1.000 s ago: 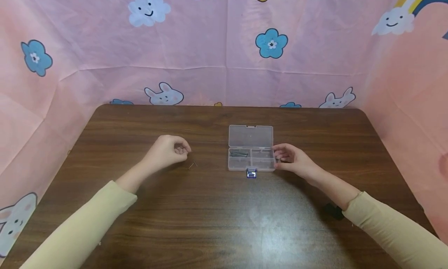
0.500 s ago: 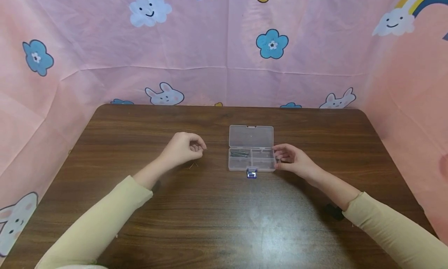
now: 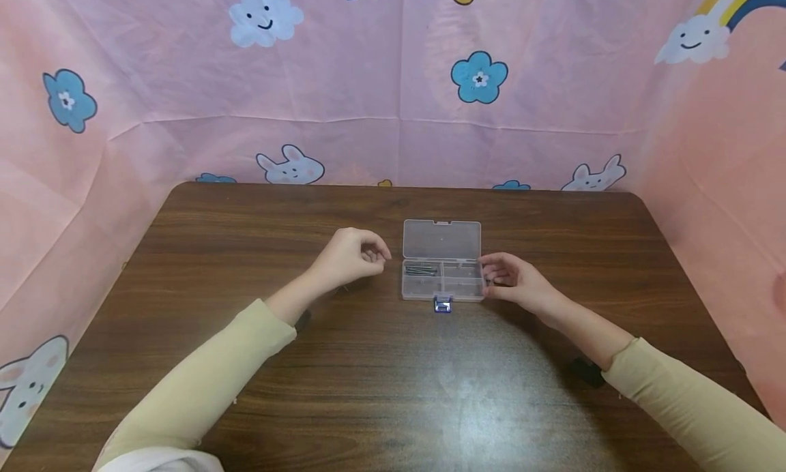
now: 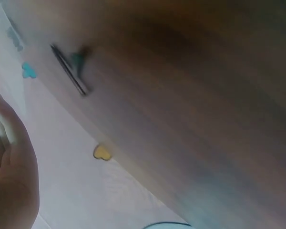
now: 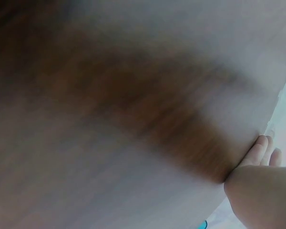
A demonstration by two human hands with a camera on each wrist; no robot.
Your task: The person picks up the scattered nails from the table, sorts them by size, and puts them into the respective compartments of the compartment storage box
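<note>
A clear plastic compartment box (image 3: 464,289) lies on the table with its lid (image 3: 442,239) swung back. Several long, dark nails (image 3: 421,271) fill its rear left compartment. My left hand (image 3: 346,257) hovers just left of the box, thumb and index fingertips drawn together; I cannot tell whether something small is between them. My right hand (image 3: 517,281) holds the box's right side, thumb toward the front corner and index finger toward the back one. Thin loose nails (image 4: 69,70) show on the tabletop in the left wrist view; in the head view the left hand mostly covers them.
The dark wood table (image 3: 381,383) ends at a pink printed cloth (image 3: 368,69) behind and at both sides. A blue latch (image 3: 442,304) sticks out from the box's front. A small dark object (image 3: 587,372) shows under the right forearm.
My left hand has moved right, from beside the loose nails to near the box's left edge, its fingertips staying together. My right hand and the box have stayed in place.
</note>
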